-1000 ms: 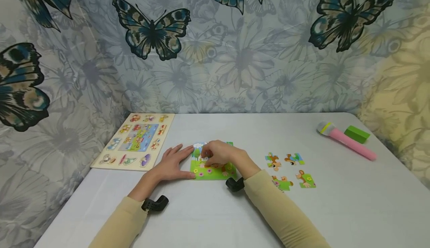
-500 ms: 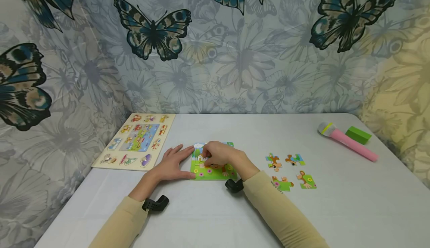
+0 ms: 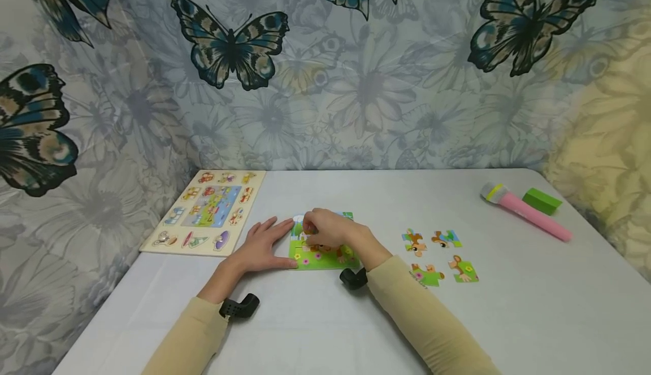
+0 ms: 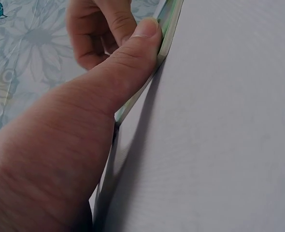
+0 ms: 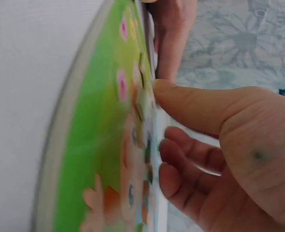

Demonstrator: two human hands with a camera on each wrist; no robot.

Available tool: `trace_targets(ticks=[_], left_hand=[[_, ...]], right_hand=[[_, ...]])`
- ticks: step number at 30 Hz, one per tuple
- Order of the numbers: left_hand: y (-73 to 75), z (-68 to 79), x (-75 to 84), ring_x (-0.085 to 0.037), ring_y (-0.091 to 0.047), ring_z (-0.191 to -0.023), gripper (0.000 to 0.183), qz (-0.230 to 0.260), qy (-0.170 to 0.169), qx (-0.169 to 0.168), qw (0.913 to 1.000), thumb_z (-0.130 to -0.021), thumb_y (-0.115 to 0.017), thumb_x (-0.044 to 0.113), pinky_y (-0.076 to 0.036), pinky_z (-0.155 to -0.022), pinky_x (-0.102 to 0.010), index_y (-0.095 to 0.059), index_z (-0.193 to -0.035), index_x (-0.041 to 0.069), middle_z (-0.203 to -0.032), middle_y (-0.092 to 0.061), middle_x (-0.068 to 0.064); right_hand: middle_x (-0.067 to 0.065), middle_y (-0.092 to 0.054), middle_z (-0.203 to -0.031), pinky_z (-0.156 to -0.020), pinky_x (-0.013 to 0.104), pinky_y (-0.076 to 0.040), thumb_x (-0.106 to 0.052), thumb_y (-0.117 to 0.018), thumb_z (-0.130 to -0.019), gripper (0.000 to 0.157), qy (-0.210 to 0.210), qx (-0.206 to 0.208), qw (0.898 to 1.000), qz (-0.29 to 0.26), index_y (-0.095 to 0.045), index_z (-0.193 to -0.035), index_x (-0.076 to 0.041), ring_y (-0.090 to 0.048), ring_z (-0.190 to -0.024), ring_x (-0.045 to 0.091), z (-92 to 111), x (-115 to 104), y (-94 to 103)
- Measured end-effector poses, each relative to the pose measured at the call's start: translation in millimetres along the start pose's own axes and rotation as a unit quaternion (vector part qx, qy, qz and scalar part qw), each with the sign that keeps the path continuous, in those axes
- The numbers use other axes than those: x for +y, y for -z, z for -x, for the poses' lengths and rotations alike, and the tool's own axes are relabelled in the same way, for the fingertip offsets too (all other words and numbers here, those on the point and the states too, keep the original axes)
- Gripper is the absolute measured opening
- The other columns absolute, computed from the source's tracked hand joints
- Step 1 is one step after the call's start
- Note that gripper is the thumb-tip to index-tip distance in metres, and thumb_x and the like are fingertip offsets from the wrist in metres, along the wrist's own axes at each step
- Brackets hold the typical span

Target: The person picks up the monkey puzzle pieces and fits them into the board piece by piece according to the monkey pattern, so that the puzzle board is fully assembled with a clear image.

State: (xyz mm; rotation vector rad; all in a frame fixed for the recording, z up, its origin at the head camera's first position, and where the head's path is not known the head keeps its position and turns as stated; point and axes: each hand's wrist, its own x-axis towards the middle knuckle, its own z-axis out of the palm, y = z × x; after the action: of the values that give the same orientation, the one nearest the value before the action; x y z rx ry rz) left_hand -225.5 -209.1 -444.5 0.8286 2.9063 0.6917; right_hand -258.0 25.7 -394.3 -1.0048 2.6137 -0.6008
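A small puzzle board (image 3: 317,261) with a green meadow and pink flowers lies mid-table. My left hand (image 3: 259,249) rests at its left side, fingers spread and fairly straight, thumb on the near left corner. Over the board, my right hand (image 3: 330,231) has curled fingers. In the right wrist view its thumb (image 5: 195,104) meets a slightly raised puzzle piece (image 5: 141,104) on the board; the index finger is largely hidden. Loose puzzle pieces lie to the right: a deer piece (image 3: 414,242), a blue-green piece (image 3: 446,239), a flowered piece (image 3: 428,276) and a monkey piece (image 3: 463,269).
A larger cream picture board (image 3: 203,208) lies at the back left of the white table (image 3: 305,330). At the right are a pink toy microphone (image 3: 531,215) and a green block (image 3: 541,200). A butterfly-patterned cloth (image 3: 366,109) hangs behind.
Both hands stay at the board in nearly the same place. The right hand's fingers have shifted only very slightly; the loose pieces lie as before.
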Motion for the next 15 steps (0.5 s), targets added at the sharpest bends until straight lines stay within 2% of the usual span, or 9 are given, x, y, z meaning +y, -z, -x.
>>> trace_targets(ticks=[5,11,15], left_hand=[[0.4,1.4,-0.2,-0.039,-0.018,-0.15,0.099,-0.003,0.002,-0.001,1.0,-0.08,-0.078,0.06,-0.008,-0.114,-0.065,-0.039,-0.157,0.01,-0.16,-0.037,-0.003],[-0.1,-0.9,-0.4,-0.038,-0.018,-0.15,0.099,-0.003,0.0,-0.001,1.0,-0.08,-0.078,0.06,-0.007,-0.115,-0.065,-0.039,-0.157,0.011,-0.161,-0.036,-0.002],[-1.9,-1.1,-0.6,-0.039,-0.018,-0.15,0.099,-0.005,-0.002,-0.001,1.0,-0.08,-0.078,0.059,-0.008,-0.114,-0.065,-0.039,-0.157,0.011,-0.16,-0.037,-0.003]], right_hand=[[0.0,-0.052,-0.104,-0.086,0.034,-0.048,-0.023,-0.07,-0.098,0.025,0.026,-0.004,1.0,0.007,-0.064,-0.121,-0.014,-0.053,-0.093,0.017,-2.3,-2.9,-6.6],[0.001,-0.052,-0.103,-0.086,0.035,-0.047,-0.023,-0.07,-0.098,0.024,0.02,0.008,1.0,0.014,-0.065,-0.12,-0.015,-0.052,-0.092,0.018,-3.1,-1.1,-11.4],[0.0,-0.053,-0.105,-0.089,0.034,-0.048,-0.024,-0.07,-0.098,0.027,0.007,0.001,1.0,0.007,-0.066,-0.123,-0.016,-0.053,-0.095,0.017,-1.4,-0.8,-10.9]])
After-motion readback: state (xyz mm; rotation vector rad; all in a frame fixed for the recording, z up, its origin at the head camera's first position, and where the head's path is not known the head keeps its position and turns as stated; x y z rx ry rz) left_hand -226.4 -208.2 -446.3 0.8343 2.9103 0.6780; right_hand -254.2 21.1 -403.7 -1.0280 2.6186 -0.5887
